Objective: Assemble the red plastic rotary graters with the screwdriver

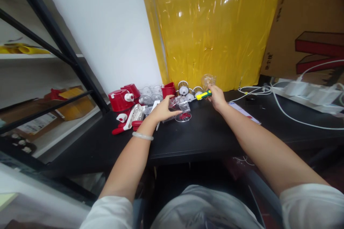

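Observation:
Beside the clear plastic parts (183,105) my left hand (164,110) has its thumb and fingers spread around a clear piece and looks closed on it. A small red object (185,116) shows in a round clear dish below that piece. My right hand (216,97) grips a green and yellow screwdriver (204,95), whose shaft points left toward the clear piece. Just behind the right hand stands a clear round plastic part (208,80). Several metallic cylinders with white centres (183,88) lie between and behind the hands.
Red housings (120,101) and a white and red handle part (135,115) lie left on the black table (188,141). A phone (244,112), white cables (288,120) and a power strip (309,100) are at the right. Yellow sheeting (215,35) hangs behind.

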{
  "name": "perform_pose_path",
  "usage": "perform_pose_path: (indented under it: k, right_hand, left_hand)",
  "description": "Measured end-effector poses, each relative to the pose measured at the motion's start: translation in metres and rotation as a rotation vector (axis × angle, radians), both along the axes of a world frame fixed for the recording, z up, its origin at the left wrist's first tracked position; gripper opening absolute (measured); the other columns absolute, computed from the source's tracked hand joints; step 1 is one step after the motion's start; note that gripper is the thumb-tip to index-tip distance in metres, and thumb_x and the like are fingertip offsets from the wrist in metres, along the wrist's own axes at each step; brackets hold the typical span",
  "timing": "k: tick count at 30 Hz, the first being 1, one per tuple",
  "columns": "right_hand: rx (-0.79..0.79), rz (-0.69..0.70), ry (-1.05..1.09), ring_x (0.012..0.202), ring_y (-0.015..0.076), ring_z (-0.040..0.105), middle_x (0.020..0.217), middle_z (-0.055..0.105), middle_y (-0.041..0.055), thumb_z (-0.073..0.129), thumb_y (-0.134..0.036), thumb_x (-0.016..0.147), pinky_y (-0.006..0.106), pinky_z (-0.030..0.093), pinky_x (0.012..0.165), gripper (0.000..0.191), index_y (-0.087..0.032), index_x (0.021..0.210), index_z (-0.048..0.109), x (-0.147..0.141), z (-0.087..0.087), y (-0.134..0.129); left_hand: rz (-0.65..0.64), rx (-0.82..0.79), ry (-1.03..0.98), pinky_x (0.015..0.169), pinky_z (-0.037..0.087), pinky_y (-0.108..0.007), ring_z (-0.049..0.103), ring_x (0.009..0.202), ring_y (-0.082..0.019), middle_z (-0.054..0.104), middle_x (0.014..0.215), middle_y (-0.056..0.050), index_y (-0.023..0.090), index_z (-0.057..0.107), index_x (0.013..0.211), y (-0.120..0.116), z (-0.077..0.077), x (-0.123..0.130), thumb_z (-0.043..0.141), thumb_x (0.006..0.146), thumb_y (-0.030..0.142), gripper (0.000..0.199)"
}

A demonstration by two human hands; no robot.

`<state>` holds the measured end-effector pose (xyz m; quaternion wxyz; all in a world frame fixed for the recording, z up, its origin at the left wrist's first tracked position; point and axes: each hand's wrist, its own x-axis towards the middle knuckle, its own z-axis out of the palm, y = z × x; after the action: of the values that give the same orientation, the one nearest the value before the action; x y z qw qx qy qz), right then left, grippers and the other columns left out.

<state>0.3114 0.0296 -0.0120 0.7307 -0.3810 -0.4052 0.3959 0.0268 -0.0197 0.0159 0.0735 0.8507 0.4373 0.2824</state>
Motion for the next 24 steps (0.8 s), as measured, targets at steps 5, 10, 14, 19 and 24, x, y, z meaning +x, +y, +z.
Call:
perform_pose_path:
  k: [5,10,14,19,24]
  right_hand:
    - [0.034,0.068,0.122,0.048,0.0084,0.042,0.057,0.045,-0.0077,0.076,-0.039,0.065,0.022,0.039,0.044,0.033,-0.024,0.07,0.048,-0.004,0.004,-0.004]
    - [0.07,0.057,0.163,0.064,0.0107,0.054,0.074,0.055,-0.0045,0.074,-0.043,0.062,0.022,0.046,0.05,0.034,-0.023,0.07,0.048,-0.005,0.004,-0.006]
    - [0.037,0.01,0.073,0.049,0.0103,0.046,0.061,0.049,-0.0044,0.07,-0.062,0.072,0.023,0.038,0.041,0.044,-0.024,0.069,0.05,-0.002,0.0,-0.002]
    - [-0.001,0.008,0.011,0.037,0.0081,0.034,0.049,0.041,-0.0071,0.072,-0.061,0.076,0.023,0.03,0.036,0.044,-0.024,0.07,0.048,0.0,0.0,-0.001]
    - [0.027,0.076,0.109,0.041,0.0086,0.038,0.05,0.039,-0.009,0.073,-0.04,0.075,0.022,0.037,0.041,0.031,-0.025,0.072,0.046,-0.002,0.003,-0.002]
  left_hand:
    - [0.069,-0.012,-0.03,0.091,0.052,-0.048,0.07,0.106,-0.036,0.067,0.11,-0.013,0.02,0.038,0.13,0.006,-0.006,-0.002,0.082,0.07,0.065,0.087]
    - [0.089,-0.005,-0.044,0.083,0.05,-0.044,0.069,0.095,-0.033,0.062,0.098,-0.007,0.021,0.034,0.121,0.009,-0.009,-0.002,0.082,0.068,0.069,0.086]
    - [0.077,-0.004,-0.004,0.077,0.049,-0.041,0.067,0.085,-0.028,0.059,0.091,-0.003,0.023,0.035,0.116,0.005,-0.005,-0.001,0.079,0.07,0.07,0.079]
    - [0.042,0.014,0.037,0.073,0.047,-0.036,0.064,0.082,-0.025,0.06,0.092,-0.002,0.024,0.041,0.11,-0.003,0.003,0.002,0.076,0.076,0.067,0.065]
    - [0.055,0.014,0.042,0.072,0.046,-0.036,0.064,0.082,-0.025,0.062,0.091,-0.002,0.023,0.045,0.109,-0.007,0.006,0.004,0.078,0.076,0.065,0.062]
